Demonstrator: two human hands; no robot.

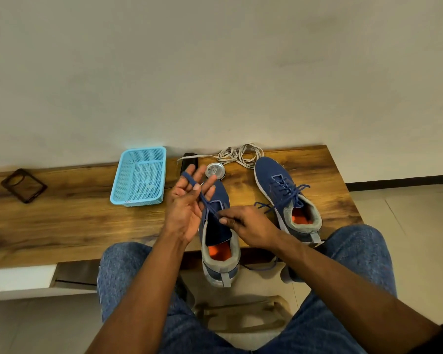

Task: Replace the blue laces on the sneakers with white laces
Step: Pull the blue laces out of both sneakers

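Observation:
Two blue sneakers stand on the wooden table [74, 221]. The near sneaker [219, 241] has no lace in its eyelets and overhangs the front edge. The far-right sneaker [284, 198] is still laced in blue. A loose blue lace [205, 199] is wound around the fingers of my left hand [187, 208], which is raised palm-up above the near sneaker's toe. My right hand [251, 226] pinches the lace's other stretch just right of that palm. White laces [238, 154] lie in a coiled heap at the table's back edge.
A light-blue plastic basket [138, 177] sits left of the sneakers. A round metal tin [215, 171] and a black object [189, 162] lie behind my left hand. A dark phone case [23, 185] rests at far left. My knees are below the table edge.

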